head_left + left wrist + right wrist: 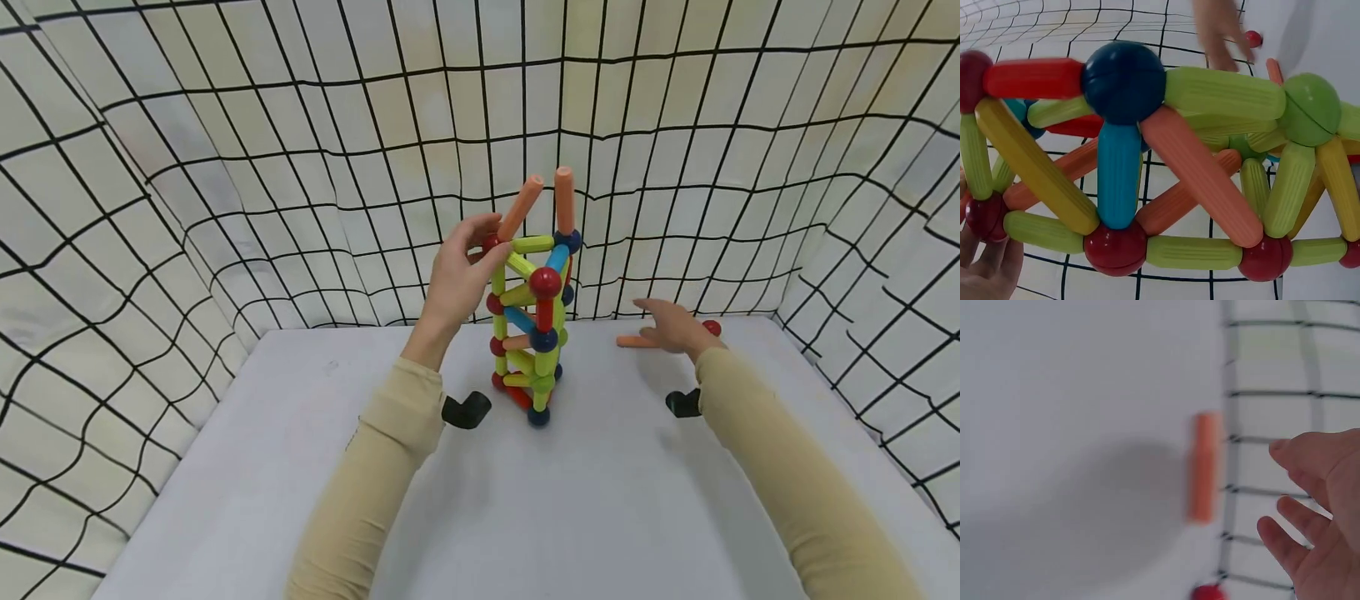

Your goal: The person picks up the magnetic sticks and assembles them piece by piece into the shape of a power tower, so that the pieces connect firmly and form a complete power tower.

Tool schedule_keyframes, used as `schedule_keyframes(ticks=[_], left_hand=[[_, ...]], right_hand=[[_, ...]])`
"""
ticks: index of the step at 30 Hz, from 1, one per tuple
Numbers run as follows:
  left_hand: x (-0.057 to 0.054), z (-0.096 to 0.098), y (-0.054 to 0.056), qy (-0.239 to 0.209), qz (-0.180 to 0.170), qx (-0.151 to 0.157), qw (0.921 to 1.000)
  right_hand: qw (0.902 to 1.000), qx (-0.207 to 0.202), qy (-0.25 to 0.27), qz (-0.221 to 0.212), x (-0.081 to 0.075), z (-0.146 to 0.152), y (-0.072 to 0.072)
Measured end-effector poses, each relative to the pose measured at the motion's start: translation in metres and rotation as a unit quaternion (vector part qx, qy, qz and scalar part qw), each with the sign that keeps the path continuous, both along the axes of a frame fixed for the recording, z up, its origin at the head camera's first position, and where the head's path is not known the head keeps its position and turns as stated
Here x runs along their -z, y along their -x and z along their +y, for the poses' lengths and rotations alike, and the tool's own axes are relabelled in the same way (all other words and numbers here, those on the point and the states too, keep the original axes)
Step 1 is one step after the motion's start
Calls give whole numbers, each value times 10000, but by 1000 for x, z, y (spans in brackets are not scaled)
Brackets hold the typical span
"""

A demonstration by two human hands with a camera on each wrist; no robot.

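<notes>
A tall tower of coloured magnetic rods and balls (545, 362) stands upright on the white table. My left hand (457, 275) is at its upper left corner, thumb and fingers around a red ball (986, 216). From that corner an orange rod (521, 208) leans up to the right; another orange rod (565, 200) stands nearly vertical on the blue ball (567, 241) beside it. To the tower's right, my right hand (675, 325) hovers with spread fingers, holding nothing. Near it, a loose orange rod (1202, 469) lies at the table's far edge.
A loose red ball (712, 327) sits by the far edge, just beyond the right hand. Black netting (337, 167) over pale cloth rises behind the table (300, 467) and along both sides. Dark wrist camera pieces (467, 410) hang by the sleeves.
</notes>
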State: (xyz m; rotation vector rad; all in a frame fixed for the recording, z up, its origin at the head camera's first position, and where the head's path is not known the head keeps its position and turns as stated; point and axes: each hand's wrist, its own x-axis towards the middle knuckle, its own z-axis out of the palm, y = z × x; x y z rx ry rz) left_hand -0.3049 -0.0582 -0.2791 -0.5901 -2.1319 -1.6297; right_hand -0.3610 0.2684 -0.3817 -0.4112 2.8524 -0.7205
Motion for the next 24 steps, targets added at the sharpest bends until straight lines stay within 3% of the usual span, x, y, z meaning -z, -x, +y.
schedule_keyframes(ticks=[3, 6, 9, 11, 14, 17, 21, 24], left_hand=[[-2, -5, 8, 23, -248, 318, 9992], [-5, -9, 12, 39, -456, 448, 9979], [-8, -11, 14, 92, -716, 452, 9964], [-9, -12, 14, 126, -830, 435, 9955], [-10, -12, 13, 155, -934, 434, 9946], [-10, -12, 14, 165, -974, 470, 9940], [-9, -13, 14, 146, -961, 499, 9940], [-8, -13, 15, 96, -931, 540, 9941]], right_hand=[[9976, -50, -639, -249, 34, 12, -2], [9944, -100, -1030, 222, 55, 15, -6], [9909, -99, -1236, 531, 58, 12, -9], [9922, -208, -1152, 432, 53, 7, -11], [9989, -249, -398, 48, 30, -4, -19], [9956, -127, 878, -292, -12, -23, -34], [9680, -242, 2490, -218, -75, -50, -67], [9472, -346, 3188, 49, -109, -68, -88]])
